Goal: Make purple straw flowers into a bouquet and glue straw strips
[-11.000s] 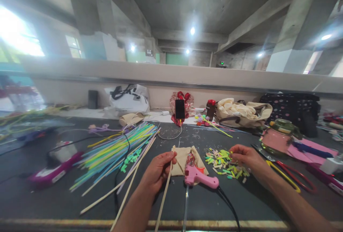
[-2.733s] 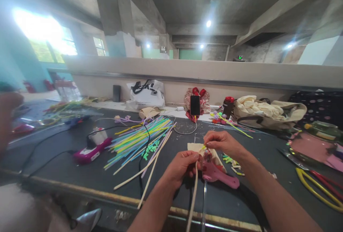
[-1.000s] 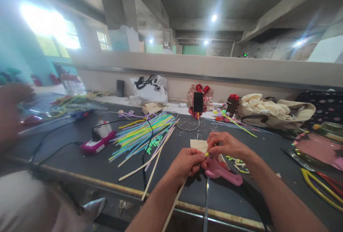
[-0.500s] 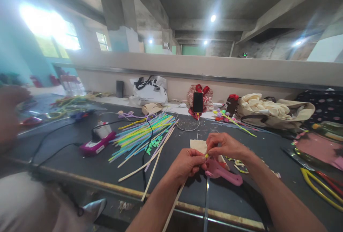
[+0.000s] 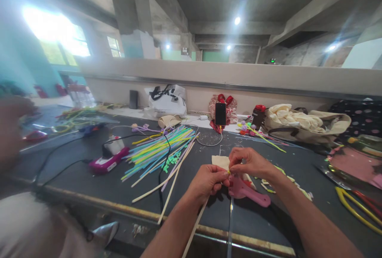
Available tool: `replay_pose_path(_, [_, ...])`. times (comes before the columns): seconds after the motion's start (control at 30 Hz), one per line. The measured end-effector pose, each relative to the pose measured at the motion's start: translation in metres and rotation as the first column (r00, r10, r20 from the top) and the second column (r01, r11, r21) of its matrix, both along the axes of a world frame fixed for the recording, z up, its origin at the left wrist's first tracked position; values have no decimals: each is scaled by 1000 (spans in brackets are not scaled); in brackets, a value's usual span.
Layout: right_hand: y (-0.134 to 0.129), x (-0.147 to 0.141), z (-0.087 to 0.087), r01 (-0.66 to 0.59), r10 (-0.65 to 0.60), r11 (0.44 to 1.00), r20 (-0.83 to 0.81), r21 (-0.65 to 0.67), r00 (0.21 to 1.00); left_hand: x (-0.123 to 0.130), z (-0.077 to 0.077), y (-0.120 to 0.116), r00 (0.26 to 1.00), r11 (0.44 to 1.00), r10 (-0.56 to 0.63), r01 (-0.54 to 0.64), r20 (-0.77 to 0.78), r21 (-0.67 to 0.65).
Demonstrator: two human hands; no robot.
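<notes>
My left hand (image 5: 209, 179) is closed in a pinch on a long cream pipe cleaner (image 5: 194, 226), which trails down past the table edge. Against its fingertips, my right hand (image 5: 246, 161) pinches a small yellow piece (image 5: 229, 172), partly hidden by the fingers. Just below the hands lies a pink glue gun (image 5: 249, 193), its handle pointing right. A clear glue stick (image 5: 230, 226) extends from it toward me. Behind the fingers a cream cloth or paper piece (image 5: 220, 160) lies on the dark table.
Left of my hands are a pile of coloured pipe cleaners (image 5: 161, 146), small green pieces (image 5: 171, 161) and a purple power strip (image 5: 108, 161). Short pieces (image 5: 270, 186) lie near my right forearm. A phone (image 5: 220, 113) stands behind. Another person (image 5: 26, 226) sits at left.
Both hands stay almost in place, with the fingertips shifting slightly left around the yellow piece. My right wrist has moved a little, showing more of the short pieces beside it.
</notes>
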State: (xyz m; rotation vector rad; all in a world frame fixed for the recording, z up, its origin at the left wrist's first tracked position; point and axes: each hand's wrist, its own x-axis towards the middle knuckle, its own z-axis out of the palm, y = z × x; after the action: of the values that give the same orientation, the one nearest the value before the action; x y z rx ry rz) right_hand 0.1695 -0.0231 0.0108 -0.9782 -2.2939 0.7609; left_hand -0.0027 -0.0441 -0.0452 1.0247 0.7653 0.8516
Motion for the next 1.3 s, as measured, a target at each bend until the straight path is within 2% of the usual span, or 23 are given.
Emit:
replay_pose_path(0.2, [2,4,2,-2,-1,999,-69,-37,998,-2,1,2,997,999,11,-8,74,-38])
replay_pose_path(0.43, [4,4,2,14,-26,998,-182,-62,983,-9,4,7,980,986,-98,119,171,-119])
replay_pose_path(0.67, [-2,-3,-1,13,-44,993,-261,-120,964,-12,8,6,958,970,-161,198,236,-143])
replay_pose_path(0.9, [-1,-2,-4,-42,7,992,-275,-121,961,-12,6,6,957,968,-156,197,247,-155])
replay_pose_path(1.3, [-7,-8,2,-39,20,997,-235,-74,972,-13,7,6,953,972,-123,172,276,-162])
